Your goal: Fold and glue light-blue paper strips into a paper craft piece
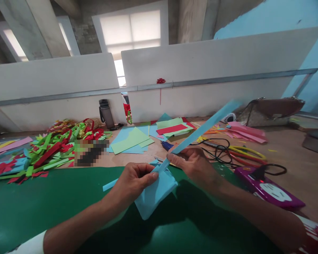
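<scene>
Both of my hands are at a light blue folded paper piece (155, 195), held tilted above a green mat (76, 208). My left hand (136, 180) pinches the top edge of the piece and the lower part of a blue paper strip (201, 130) between thumb and fingers. Higher up, my right hand (192, 164) grips the same strip, which slants up to the right with its far end blurred. A narrow blue end pokes out left of my left hand. How strip and piece join is hidden behind my fingers.
A pile of red and green paper strips (53, 148) lies left. Coloured sheets (132, 141), a dark bottle (106, 114) and a blue-handled tool (166, 145) are behind. At right sit a purple power strip (270, 188), cables (217, 146) and a brown bag (275, 107).
</scene>
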